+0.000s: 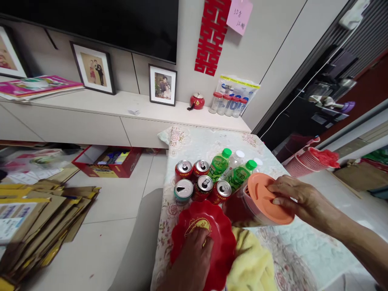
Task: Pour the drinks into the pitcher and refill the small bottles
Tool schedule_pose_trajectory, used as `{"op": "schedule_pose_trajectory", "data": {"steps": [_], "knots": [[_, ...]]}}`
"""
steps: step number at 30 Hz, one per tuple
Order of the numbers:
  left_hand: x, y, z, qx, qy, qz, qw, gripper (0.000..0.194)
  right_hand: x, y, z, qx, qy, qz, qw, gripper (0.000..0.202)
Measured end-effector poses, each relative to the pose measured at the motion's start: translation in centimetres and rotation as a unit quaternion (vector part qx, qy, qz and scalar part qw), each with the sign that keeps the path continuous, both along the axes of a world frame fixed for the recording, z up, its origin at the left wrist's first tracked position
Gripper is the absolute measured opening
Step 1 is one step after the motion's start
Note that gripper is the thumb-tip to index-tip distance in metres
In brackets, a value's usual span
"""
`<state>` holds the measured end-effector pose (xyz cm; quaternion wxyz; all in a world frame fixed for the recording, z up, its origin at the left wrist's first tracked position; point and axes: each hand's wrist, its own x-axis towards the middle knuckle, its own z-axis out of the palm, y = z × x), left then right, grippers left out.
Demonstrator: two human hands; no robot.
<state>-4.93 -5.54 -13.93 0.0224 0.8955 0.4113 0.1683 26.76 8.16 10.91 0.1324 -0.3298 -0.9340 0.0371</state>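
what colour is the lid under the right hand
Orange; the lid under the right hand shows best in the head view.

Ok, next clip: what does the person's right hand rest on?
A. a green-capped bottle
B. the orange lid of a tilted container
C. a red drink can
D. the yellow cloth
B: the right hand has its fingers laid on the round orange plastic lid of a tilted clear container with red contents, while the left hand presses on the scalloped red plastic plate.
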Motion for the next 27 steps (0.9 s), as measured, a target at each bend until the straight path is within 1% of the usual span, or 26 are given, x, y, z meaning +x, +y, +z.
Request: {"op": "schedule_pose_trajectory", "data": {"steps": [2,4,9,12,15,17,19,21,23,25,27], "knots": [[0.0,0.0,0.0,0.025,0.014,-0.003,1.000,0.032,0.2,0.2,-0.1,0.009,-0.002,0.013,1.000,0.019],[-0.1,0.0,0.4,0.034,0.027,-0.003,0.999,0.030,0.4,0.3,-0.3,0.004,0.000,0.015,1.000,0.018],[0.0,0.1,1.1,-0.017,0.008,0.012,1.000,0.029,0.4,0.1,-0.5,0.004,0.008,-0.002,1.000,0.019],[0.1,0.1,1.1,-0.049,-0.042,0.016,0.998,0.029,0.1,-0.1,-0.6,0.008,0.014,-0.019,1.000,0.021],[-0.2,0.0,1.4,-0.053,-0.132,0.033,0.989,0.032,-0.1,-0.4,-0.9,0.018,0.031,-0.033,0.999,0.028],[-0.9,0.0,2.2,-0.022,-0.180,0.028,0.983,0.034,-0.2,-0.6,-1.3,0.024,0.044,-0.044,0.998,0.034],[-1.9,0.1,3.4,0.027,-0.205,0.017,0.978,0.036,-0.3,-0.7,-1.8,0.028,0.061,-0.059,0.996,0.040],[-3.2,0.1,4.7,0.075,-0.214,0.017,0.974,0.037,-0.6,-0.6,-2.2,0.028,0.085,-0.075,0.993,0.045],[-4.6,-0.2,5.6,0.118,-0.212,0.023,0.970,0.036,-0.8,-0.7,-2.6,0.027,0.114,-0.097,0.988,0.051],[-6.2,-0.7,5.9,0.144,-0.207,0.029,0.967,0.034,-0.9,-1.4,-2.9,0.026,0.145,-0.131,0.980,0.055],[-7.9,-1.5,5.5,0.157,-0.194,0.038,0.968,0.031,-0.8,-3.1,-3.3,0.040,0.182,-0.190,0.964,0.052]]}}
